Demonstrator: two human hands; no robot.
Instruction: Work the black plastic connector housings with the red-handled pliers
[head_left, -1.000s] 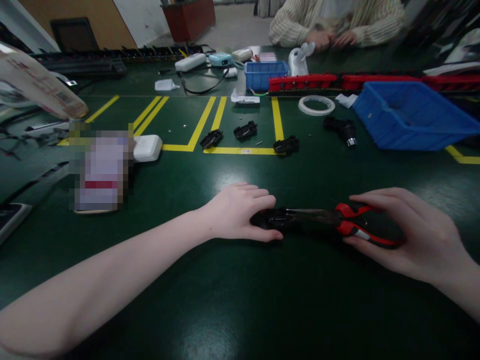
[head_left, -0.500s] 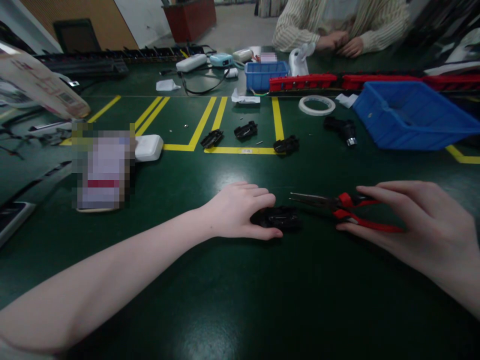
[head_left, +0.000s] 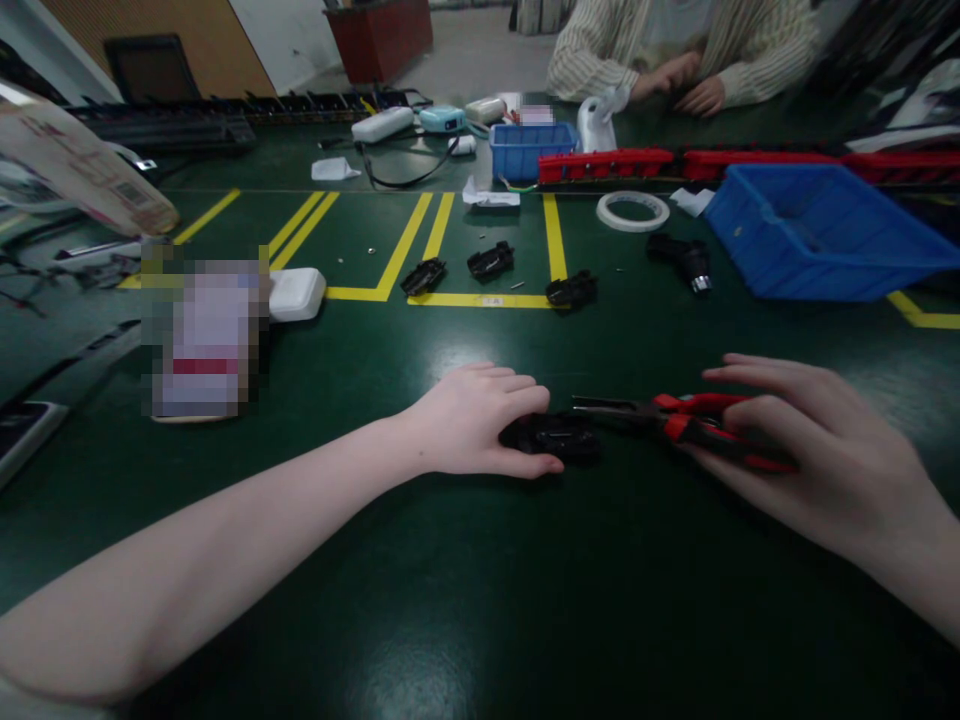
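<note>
My left hand (head_left: 495,420) grips the rear of a black plastic part (head_left: 559,438) lying on the green table, thumb on the near side and fingers on the far side. My right hand (head_left: 817,440) holds red-handled needle-nose pliers (head_left: 675,418), their long jaws pointing left. The jaw tips reach the far right side of the black part; I cannot tell whether they touch it. Farther back lie three similar small black parts, one at the left (head_left: 424,277), one in the middle (head_left: 491,260) and one at the right (head_left: 571,289).
A black angled tool (head_left: 681,262), a tape roll (head_left: 633,211) and a large blue bin (head_left: 832,240) sit at the back right. A phone-like object (head_left: 210,340), blurred out, lies left beside a white case (head_left: 298,295). Across the table, a person's hands (head_left: 686,85) show.
The pliers have moved slightly left and down toward the black part, and their handles have come closer together. My left hand has stayed in place.
</note>
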